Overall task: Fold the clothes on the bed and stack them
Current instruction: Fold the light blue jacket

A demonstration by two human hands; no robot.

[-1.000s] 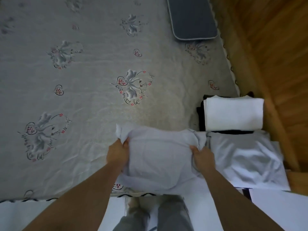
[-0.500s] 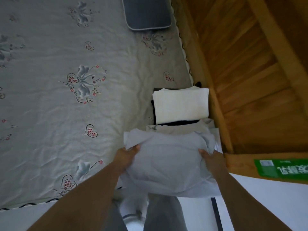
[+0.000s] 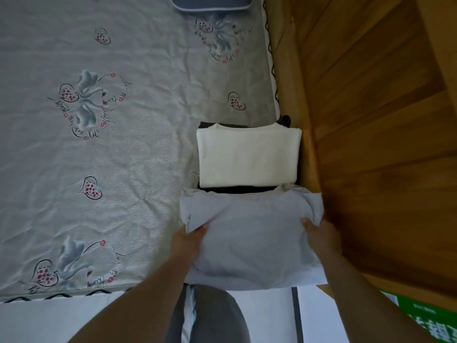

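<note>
A folded pale grey garment [image 3: 252,233] lies at the bed's near right corner. My left hand [image 3: 191,240] grips its left edge and my right hand [image 3: 319,233] grips its right edge. Just beyond it stands a stack with a folded white garment [image 3: 248,157] on top of a dark garment [image 3: 244,189], whose edge shows underneath. Whatever lies under the grey garment is hidden.
The bed's grey sheet [image 3: 123,144] with heart and flower prints stretches left and far. A dark blue pillow [image 3: 210,3] lies at the far edge. A wooden bed frame [image 3: 371,120] runs along the right. A green box [image 3: 427,315] sits at lower right.
Both hands have carried the folded grey garment rightward across the bed, over the other pale folded garment near the white stack. The view has swung right with them.
</note>
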